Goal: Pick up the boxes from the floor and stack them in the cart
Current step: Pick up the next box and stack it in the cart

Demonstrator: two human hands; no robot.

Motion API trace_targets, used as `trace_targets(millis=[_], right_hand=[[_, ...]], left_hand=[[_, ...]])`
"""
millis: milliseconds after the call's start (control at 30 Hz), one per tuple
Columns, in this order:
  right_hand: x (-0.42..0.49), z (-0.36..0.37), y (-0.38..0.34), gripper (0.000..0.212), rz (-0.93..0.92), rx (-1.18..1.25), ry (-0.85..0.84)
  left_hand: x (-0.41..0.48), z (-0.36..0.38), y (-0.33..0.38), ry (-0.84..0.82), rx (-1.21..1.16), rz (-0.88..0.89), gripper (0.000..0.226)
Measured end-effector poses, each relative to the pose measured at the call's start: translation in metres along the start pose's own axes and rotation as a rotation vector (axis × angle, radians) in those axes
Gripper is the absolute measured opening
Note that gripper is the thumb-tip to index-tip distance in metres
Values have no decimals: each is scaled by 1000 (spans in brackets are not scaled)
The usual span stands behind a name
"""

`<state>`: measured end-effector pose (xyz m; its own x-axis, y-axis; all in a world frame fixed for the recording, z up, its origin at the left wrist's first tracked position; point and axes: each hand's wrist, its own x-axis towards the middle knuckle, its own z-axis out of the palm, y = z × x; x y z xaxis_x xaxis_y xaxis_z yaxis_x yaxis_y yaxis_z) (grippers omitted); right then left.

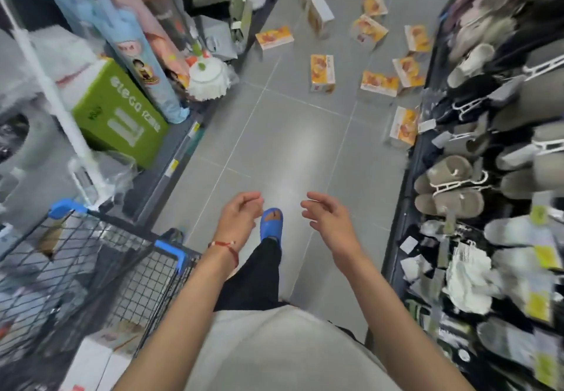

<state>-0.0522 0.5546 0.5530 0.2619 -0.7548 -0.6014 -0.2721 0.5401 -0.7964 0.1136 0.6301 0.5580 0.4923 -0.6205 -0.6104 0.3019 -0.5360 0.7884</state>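
Both hands hang free in front of the body and hold nothing. The left hand [241, 212], with a red cord [227, 245] at the wrist, has loosely curled fingers and sits just left of the blue sandal [271, 222], overlapping its edge in the head view. The right hand [328, 216] is relaxed with slightly bent fingers, a little to the sandal's right.

No box is near either hand. The orange-and-white boxes [322, 73] lie scattered on the grey floor [283, 146] well ahead of the sandal. The nearest box [404, 126] is ahead and to the sandal's right, against the foot of the slipper rack [448, 189]. The others are spread farther up the aisle, some flat and some on edge.

The cart [171, 248], black wire with blue corners, stands to the left of the sandal and slightly behind it. White boxes [97, 357] lie low inside it. A green carton [119, 113] sits on the shelf ahead and left of the sandal.
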Motion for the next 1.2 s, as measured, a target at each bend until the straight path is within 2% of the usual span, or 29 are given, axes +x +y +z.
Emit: trace_targets(millis=[167, 467, 733, 1033, 1200], right_hand=[[65, -28, -53, 22, 24, 70, 146], [192, -40, -156, 26, 87, 192, 281], [329, -91, -238, 28, 123, 240, 269], [492, -186, -355, 25, 146, 111, 167], [573, -213, -406, 32, 156, 20, 119]], left_hand=[[76, 46, 62, -101, 27, -18, 17], [214, 110, 181, -253, 204, -34, 13], [343, 196, 275, -244, 241, -60, 14], [449, 308, 377, -146, 177, -133, 21], [505, 346, 419, -85, 112, -156, 22]])
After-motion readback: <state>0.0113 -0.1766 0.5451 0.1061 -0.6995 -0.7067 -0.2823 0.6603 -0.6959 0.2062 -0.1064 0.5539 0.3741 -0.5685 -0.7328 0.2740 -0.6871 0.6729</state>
